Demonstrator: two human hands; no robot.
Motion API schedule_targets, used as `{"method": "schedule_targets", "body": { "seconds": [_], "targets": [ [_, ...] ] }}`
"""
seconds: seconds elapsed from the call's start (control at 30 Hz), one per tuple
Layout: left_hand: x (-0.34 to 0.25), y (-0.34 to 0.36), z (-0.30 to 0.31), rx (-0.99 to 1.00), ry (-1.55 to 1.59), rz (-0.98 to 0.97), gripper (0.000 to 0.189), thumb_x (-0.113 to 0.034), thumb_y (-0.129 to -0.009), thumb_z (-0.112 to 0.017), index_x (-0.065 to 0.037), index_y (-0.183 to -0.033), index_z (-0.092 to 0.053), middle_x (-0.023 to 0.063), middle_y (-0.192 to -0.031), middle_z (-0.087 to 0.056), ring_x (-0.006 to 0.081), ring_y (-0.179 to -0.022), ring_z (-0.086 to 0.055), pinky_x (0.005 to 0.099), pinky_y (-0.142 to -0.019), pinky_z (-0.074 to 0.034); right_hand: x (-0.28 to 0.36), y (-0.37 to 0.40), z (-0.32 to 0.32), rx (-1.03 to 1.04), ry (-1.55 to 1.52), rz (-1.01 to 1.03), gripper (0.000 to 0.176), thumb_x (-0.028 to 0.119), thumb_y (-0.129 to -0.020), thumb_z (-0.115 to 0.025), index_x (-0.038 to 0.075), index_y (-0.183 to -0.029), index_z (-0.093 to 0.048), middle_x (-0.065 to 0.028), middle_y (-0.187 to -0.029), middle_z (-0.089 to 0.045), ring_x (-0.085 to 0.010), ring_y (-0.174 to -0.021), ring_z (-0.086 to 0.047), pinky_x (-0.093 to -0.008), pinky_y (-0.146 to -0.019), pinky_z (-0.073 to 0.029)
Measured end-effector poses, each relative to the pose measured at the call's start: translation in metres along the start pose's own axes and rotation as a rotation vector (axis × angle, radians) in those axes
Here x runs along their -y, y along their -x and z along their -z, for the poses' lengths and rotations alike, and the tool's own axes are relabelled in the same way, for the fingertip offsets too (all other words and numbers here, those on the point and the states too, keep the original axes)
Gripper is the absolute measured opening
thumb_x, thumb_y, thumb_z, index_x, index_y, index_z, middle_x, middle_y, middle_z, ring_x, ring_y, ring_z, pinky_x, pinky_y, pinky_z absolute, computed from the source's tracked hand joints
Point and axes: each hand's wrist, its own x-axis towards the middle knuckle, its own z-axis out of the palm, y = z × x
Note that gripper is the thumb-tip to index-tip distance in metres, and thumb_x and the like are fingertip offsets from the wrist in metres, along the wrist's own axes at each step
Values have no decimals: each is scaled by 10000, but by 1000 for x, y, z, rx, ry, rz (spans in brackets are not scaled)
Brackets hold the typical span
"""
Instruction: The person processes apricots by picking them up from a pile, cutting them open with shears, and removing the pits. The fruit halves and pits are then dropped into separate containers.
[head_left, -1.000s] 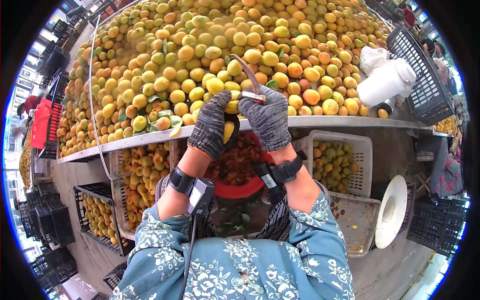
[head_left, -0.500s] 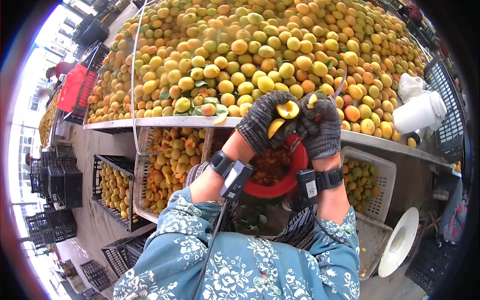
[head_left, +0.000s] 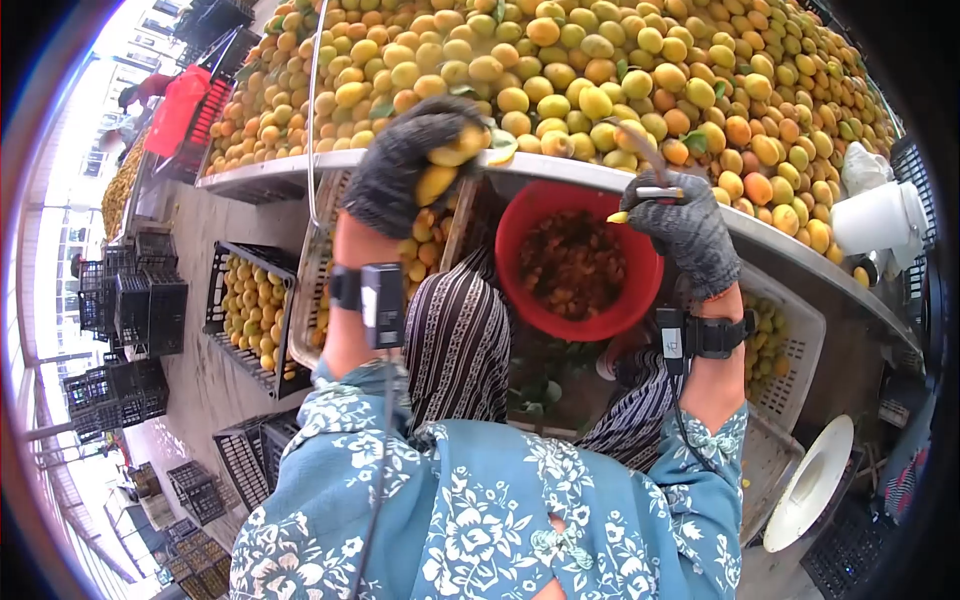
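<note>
While the left grip (head_left: pixel 415 165) clasps fruit halves (head_left: pixel 438 182) and the right grip (head_left: pixel 685 225) clenches a knife (head_left: pixel 648 155), a loose half could fall below the grip, missing the bucket (head_left: pixel 520 215).

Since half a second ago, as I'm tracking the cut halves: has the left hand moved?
Yes. Against the red bucket, the left hand, holding the fruit halves, has swung left, off the bucket and over the white crate.
</note>
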Motion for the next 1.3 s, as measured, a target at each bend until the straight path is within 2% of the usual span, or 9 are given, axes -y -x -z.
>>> {"method": "schedule_targets", "body": {
  "seconds": [0.1, 0.2, 0.3, 0.47, 0.53, 0.8, 1.07, 1.27, 1.3],
  "targets": [
    [-2, 57, 51, -156, 100, 497, 321, -234, -837, -666, -26, -1081, -640, 65, -898, -650, 128, -767, -620, 237, -666, -506, -14, 4, -18, -3, 538, 187, 192, 146, -759, -706, 59, -930, -689, -48, -764, -675, -140, -733, -640, -291, -691, -513],
    [-11, 95, 65, -246, -493, 611, 309, -237, -869, -661, -51, -1115, -655, 52, -990, -653, 107, -900, -589, 226, -709, -504, -28, 13, -21, 53, 560, 125, 229, 134, -755, -710, 63, -970, -685, -50, -781, -678, -140, -747, -645, -291, -708, -517],
    [-29, 101, 65, -391, -356, 638, 284, -219, -886, -648, -47, -1111, -653, 55, -962, -661, 110, -867, -606, 239, -705, -513, -9, 25, -22, -121, 251, 72, 173, 158, -792, -697, 56, -931, -681, -40, -718, -660, -118, -631, -625, -251, -530, -468],
    [-38, 37, 15, -144, -86, 455, 242, -199, -907, -575, -75, -1105, -639, 49, -904, -675, 138, -797, -655, 282, -688, -539, 4, 32, 16, -426, -481, 111, 191, 194, -825, -696, 23, -764, -639, -44, -633, -606, -109, -443, -521, -262, -374, -388],
    [-27, -16, -35, -32, -44, 392, 228, -203, -895, -588, -64, -1068, -643, 47, -879, -670, 133, -774, -648, 276, -673, -534, 9, 22, 36, -852, -988, 52, 223, 260, -862, -665, 60, -783, -605, 4, -521, -493, -86, -344, -360, -226, -318, -287],
    [22, -167, -212, 282, -1, 281, 212, -197, -795, -683, -24, -916, -694, 62, -737, -661, 155, -648, -607, 287, -609, -499, -13, 32, 94, -1024, -1071, 5, 206, 264, -858, -669, 91, -821, -564, 43, -566, -447, -75, -382, -344, -222, -344, -291],
    [55, -229, -291, 493, -1335, -217, 503, -376, -669, -731, -257, -1151, -655, 57, -1172, -609, 256, -1154, -534, 420, -932, -454, -26, 18, 115, -950, -1035, 33, 139, 204, -856, -651, 101, -827, -562, 45, -584, -447, -79, -408, -389, -211, -372, -322],
    [92, -237, -308, 469, -1380, -193, 351, -320, -840, -529, -162, -1129, -652, 132, -1295, -536, 308, -1273, -406, 544, -1046, -274, -33, 8, 124, -963, -1040, 97, 140, 192, -855, -649, 66, -859, -587, 17, -575, -453, -106, -363, -380, -240, -321, -311],
    [91, -234, -307, 379, -1391, -292, 348, -340, -794, -613, -136, -1070, -669, 132, -1187, -606, 292, -1186, -505, 495, -998, -368, -30, 8, 124, -970, -1037, 103, 148, 196, -854, -654, 64, -870, -592, 19, -576, -458, -102, -371, -383, -232, -331, -308]
  ]
}}
